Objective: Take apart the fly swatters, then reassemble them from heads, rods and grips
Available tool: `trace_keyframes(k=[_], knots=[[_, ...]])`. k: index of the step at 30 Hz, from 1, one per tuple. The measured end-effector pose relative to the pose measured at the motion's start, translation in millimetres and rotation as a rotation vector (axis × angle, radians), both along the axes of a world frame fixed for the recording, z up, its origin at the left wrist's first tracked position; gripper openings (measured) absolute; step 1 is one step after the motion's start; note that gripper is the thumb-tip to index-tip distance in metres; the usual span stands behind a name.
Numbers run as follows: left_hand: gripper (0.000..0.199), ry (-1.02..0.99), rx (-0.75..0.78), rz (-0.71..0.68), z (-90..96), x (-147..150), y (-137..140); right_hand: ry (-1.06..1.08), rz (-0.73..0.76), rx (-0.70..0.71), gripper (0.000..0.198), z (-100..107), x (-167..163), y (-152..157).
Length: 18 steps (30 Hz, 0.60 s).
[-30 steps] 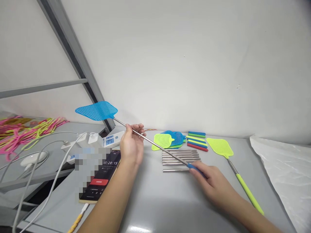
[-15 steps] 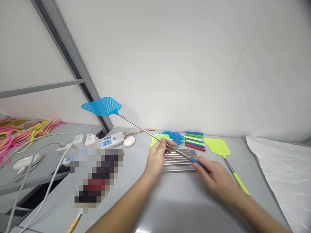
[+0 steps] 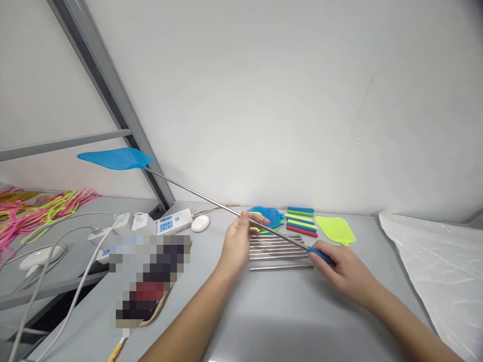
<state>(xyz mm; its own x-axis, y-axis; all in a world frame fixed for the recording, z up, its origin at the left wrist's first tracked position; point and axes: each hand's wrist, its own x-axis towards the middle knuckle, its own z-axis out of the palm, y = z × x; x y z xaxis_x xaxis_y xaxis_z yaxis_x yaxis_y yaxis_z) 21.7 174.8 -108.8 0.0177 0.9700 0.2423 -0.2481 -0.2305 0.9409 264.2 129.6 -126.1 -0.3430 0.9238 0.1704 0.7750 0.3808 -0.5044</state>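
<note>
A blue fly swatter (image 3: 116, 159) with a long steel rod slants across the view, its mesh head raised at the left. My right hand (image 3: 339, 269) is closed round its blue handle (image 3: 320, 255). Farther up, my left hand (image 3: 237, 241) grips the rod between thumb and fingers. Under the rod lie several loose steel rods (image 3: 281, 268) side by side on the grey table. Behind my left hand sits a pile of blue and yellow-green swatter heads (image 3: 272, 216), partly covered. Next to it is a row of coloured handles (image 3: 302, 227).
A yellow-green fly swatter (image 3: 335, 229) lies at the right, its handle hidden by my right arm. White plastic sheeting (image 3: 433, 281) covers the right edge. Leftward are a power strip (image 3: 175, 222), a white oval object (image 3: 199, 223), a blurred-out phone-like item (image 3: 158, 276), cables and pink-yellow cords (image 3: 49, 211).
The blue swatter's head has moved left, and its rod appears longer and lies flatter. My right hand has shifted right with the handle; my left hand stays on the rod.
</note>
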Motion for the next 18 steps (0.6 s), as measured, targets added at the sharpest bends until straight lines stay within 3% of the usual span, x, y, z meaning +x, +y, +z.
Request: trace_keyframes(k=[3, 6, 14, 18], knots=[[0.043, 0.153, -0.024, -0.175, -5.4, 17, -13, -0.025, 0.021, -0.033, 0.032, 0, -7, -1], [0.044, 0.202, -0.048, -0.248, -9.7, 24, -18, -0.016, 0.028, -0.092, 0.032, 2, -16, -5], [0.039, -0.096, -0.009, -0.082, 5.1, 17, -4, 0.174, 0.127, -0.327, 0.040, 26, -27, -14], [0.041, -0.017, -0.001, -0.091, 3.3, 16, -1, 0.228, 0.161, -0.513, 0.041, 27, -22, -15]])
